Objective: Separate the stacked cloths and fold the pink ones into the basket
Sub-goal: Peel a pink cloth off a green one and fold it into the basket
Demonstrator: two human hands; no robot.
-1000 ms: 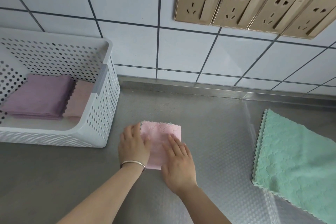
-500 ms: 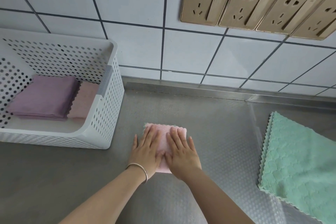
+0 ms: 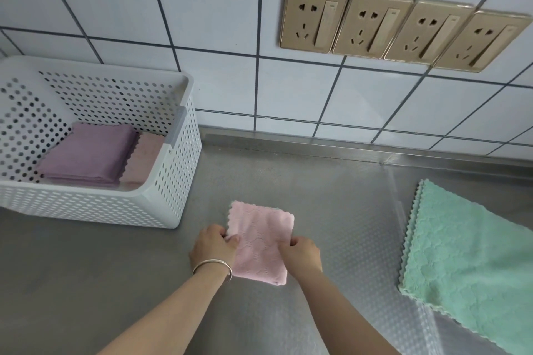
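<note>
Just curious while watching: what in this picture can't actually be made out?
- Green cloths: head view, frame edge cuts them off; count unclear.
- Basket: left end out of frame.
- Folded pink cloth: both hands cover its side edges.
- Purple cloths in basket: count unclear.

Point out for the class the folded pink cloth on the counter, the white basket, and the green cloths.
folded pink cloth (image 3: 261, 235), head view, on its bare middle between the hands.
white basket (image 3: 121, 212), head view, on its near perforated wall.
green cloths (image 3: 467, 262), head view, on the top cloth's middle.
</note>
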